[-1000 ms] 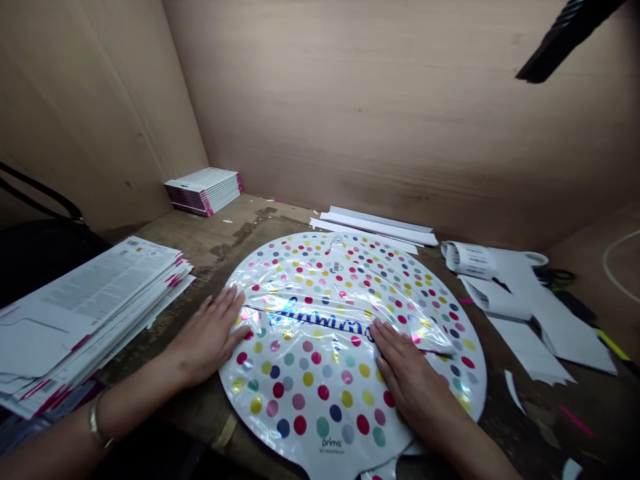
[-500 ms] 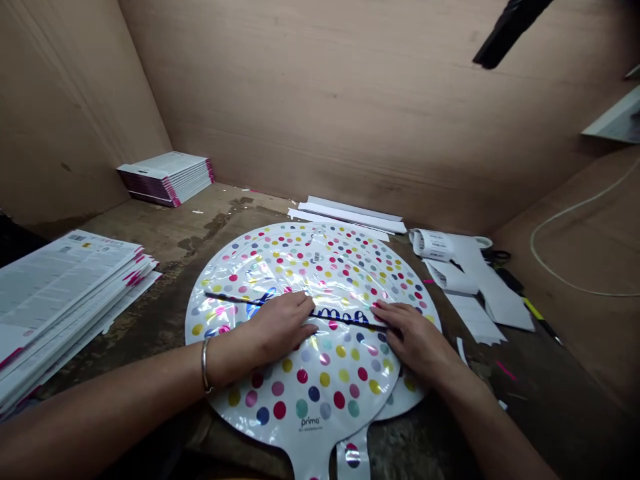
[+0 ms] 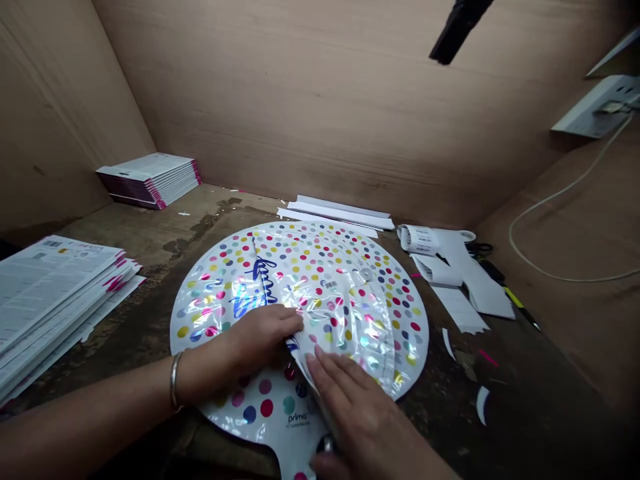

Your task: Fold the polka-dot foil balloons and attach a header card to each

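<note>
Foil balloon (image 3: 345, 280) lies flat at the counter's (image 3: 210, 207) near edge, stem (image 3: 295, 460) toward me. One fold is in: the sheet is doubled across the middle; the lower dotted part and stem lie unfolded. My left hand (image 3: 265, 340) presses flat, fingers together, not clamped. Right hand (image 3: 350, 420) sits at the folded edge (image 3: 305, 367); pinching or not, I cannot tell.

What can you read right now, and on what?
"prima" on the polka-dot foil balloon, near its neck; smaller line beneath too small.
Blue script on the balloon: folded over, too distorted to read.
Barcode label roll: too small to read.
Stacked printed sheets: too small to read.
</note>
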The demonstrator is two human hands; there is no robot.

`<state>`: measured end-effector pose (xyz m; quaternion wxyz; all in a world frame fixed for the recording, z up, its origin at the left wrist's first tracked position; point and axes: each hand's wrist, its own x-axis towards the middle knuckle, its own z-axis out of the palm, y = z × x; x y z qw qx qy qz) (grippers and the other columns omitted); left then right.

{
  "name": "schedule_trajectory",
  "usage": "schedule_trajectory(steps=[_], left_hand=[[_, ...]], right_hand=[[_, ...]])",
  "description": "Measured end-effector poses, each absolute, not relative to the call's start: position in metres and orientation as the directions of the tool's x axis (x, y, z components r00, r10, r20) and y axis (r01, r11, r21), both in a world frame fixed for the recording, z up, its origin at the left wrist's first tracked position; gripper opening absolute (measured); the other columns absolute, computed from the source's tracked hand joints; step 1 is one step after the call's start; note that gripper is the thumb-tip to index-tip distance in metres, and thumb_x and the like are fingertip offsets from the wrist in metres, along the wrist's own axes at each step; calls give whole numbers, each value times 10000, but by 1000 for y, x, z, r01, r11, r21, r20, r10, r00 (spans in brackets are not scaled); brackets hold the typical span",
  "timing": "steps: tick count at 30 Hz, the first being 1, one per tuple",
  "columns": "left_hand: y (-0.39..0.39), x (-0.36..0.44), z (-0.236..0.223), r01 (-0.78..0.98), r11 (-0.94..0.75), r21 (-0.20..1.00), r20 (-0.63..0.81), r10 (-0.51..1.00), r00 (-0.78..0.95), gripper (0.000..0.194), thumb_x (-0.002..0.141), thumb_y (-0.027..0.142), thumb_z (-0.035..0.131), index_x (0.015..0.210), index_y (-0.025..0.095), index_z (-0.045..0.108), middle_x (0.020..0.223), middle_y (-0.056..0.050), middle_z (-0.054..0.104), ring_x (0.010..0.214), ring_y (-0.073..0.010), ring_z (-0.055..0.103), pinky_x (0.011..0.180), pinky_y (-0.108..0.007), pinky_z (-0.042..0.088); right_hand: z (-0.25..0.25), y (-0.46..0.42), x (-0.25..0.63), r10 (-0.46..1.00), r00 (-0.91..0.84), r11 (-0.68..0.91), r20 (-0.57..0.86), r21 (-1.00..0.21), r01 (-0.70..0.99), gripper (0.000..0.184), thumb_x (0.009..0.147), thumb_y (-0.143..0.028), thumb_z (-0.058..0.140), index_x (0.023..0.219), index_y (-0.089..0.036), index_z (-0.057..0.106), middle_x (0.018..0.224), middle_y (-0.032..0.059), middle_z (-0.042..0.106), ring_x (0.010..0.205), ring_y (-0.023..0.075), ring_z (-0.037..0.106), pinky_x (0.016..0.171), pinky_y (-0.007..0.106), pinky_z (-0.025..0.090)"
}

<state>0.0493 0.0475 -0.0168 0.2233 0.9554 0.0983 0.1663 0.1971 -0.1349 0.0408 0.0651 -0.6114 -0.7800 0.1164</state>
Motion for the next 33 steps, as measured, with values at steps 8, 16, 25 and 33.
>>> schedule_trajectory(steps=[8, 16, 25, 33], left_hand=[[57, -10, -20, 191, -610, 769, 175, 488, 855, 225, 824, 212, 560, 1035, 228, 636, 1116, -26, 666, 1029, -199, 626, 901, -312, 485], [59, -28, -21, 83, -704, 706, 210, 320, 924, 221, 834, 183, 540, 1036, 235, 613, 1072, -16, 684, 1076, -185, 608, 1017, -338, 398], [73, -28, -16, 413, -653, 636, 164, 636, 754, 230, 811, 181, 484, 972, 215, 644, 1005, -34, 678, 948, -186, 617, 853, -287, 451], [77, -7, -12, 734, -395, 552, -13, 877, 481, 111, 846, 213, 444, 880, 218, 550, 797, -23, 659, 745, -196, 615, 613, -247, 378]], right_hand=[[15, -129, 272, 988, -130, 144, 89, -182, 973, 599, 821, -123, 484, 1403, -202, 369, 1446, 80, 375, 1357, 265, 279, 1066, 496, 349], [-1, -94, 284, 968, -238, 252, 82, -337, 907, 552, 787, -171, 566, 1332, -185, 479, 1356, 97, 502, 1294, 259, 398, 1040, 465, 388], [22, -72, 278, 988, 125, -156, -96, -696, 701, 286, 801, -245, 504, 1002, -237, 707, 951, 46, 698, 892, 210, 636, 785, 325, 500], [6, -38, 276, 898, 403, -432, -178, -537, 725, 303, 827, -402, 411, 668, -211, 584, 595, 9, 655, 573, 173, 602, 518, 251, 410]])
